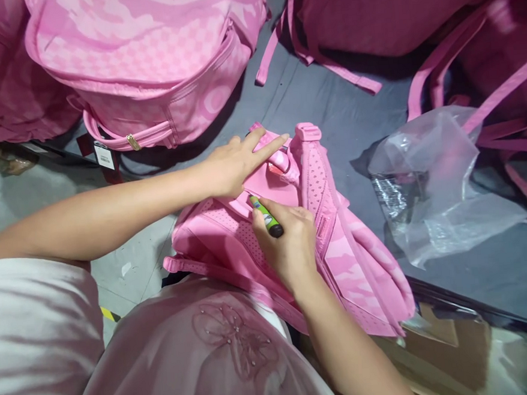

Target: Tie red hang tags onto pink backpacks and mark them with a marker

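Observation:
In the head view a pink backpack (339, 246) lies across the table edge against my body, its perforated straps and back panel facing up. My left hand (238, 163) presses on its top part with fingers stretched out. In my right hand (290, 231) is a short green tool with a black end (266, 214), gripped between thumb and fingers. Its tip points at the pink fabric just below my left hand. I cannot make out the tip or the tool's exact kind. A pink top loop with a small red label (279, 167) lies beside my left fingers.
A larger pink backpack (145, 55) with a hang tag (104, 155) stands at the back left. Darker pink bags (368, 9) with loose straps are at the back right. A clear plastic bag (443, 191) lies on the grey table cover (337, 96). Cardboard (459, 352) shows below the edge.

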A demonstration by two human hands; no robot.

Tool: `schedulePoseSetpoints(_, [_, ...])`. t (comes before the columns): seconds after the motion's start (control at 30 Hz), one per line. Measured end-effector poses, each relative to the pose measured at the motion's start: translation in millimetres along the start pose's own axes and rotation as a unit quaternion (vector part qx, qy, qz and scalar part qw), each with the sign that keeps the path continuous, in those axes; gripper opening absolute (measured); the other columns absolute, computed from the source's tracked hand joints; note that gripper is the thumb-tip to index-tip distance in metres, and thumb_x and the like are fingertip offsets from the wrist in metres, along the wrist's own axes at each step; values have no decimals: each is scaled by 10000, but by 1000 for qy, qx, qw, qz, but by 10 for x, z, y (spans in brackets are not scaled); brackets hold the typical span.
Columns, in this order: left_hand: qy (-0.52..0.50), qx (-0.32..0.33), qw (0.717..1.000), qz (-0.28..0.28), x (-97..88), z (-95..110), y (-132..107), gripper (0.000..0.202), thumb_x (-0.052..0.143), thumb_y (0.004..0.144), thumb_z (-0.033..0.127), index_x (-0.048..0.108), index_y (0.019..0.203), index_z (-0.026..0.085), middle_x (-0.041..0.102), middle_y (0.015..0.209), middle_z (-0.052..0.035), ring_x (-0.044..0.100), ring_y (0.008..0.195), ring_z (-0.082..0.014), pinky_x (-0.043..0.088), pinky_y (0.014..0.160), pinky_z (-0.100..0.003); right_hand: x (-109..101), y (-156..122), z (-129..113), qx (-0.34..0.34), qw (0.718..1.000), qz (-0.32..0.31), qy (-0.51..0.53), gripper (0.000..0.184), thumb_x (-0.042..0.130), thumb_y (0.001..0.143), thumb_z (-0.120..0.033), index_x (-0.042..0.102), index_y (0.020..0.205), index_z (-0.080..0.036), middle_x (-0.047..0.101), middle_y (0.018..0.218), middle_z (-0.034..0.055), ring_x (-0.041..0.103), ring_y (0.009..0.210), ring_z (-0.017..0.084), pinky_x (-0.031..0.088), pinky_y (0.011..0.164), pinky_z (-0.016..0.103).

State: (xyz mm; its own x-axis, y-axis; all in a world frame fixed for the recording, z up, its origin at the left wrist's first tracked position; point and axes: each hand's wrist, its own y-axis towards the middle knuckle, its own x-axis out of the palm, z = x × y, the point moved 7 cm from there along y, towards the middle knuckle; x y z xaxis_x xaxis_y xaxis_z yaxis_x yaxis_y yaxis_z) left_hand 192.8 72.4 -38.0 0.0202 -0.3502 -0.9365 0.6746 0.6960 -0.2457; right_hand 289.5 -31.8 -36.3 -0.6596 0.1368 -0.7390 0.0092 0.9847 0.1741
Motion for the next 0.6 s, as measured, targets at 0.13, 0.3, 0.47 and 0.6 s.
schedulePoseSetpoints(0.13, [8,-10,1000,-7,0,1,3,1160,730,734,284,-62,1578,363,49,1646,-132,407,1309,-366,436,996,-458,-7,1,3,1,1000,3,9,268,570,895,-302,749,1045,-171,765,919,91,710,802,250,496,839,421])
schedulePoseSetpoints(0.3, [6,-8,1000,-3,21,-16,8,1156,722,743,298,-78,1575,360,38,1651,-127,394,1323,-355,436,1000,-447,-3,3,6,5,1000,-9,28,266,570,885,-289,745,1052,-179,767,968,90,719,842,250,511,838,410])
schedulePoseSetpoints(0.47, [23,11,1000,12,-6,-19,1,1109,694,764,272,-53,1581,343,62,1646,-136,419,1316,-344,449,1004,-430,13,26,23,12,999,-9,37,253,580,875,-246,743,1059,-183,767,980,81,723,836,234,527,827,377])
schedulePoseSetpoints(0.6, [57,4,998,-5,-65,15,-37,1025,638,797,243,-11,1587,312,94,1640,-148,448,1311,-352,481,985,-422,79,64,-25,23,998,-26,53,234,587,868,-180,744,1042,-182,767,954,61,712,848,203,516,823,311])
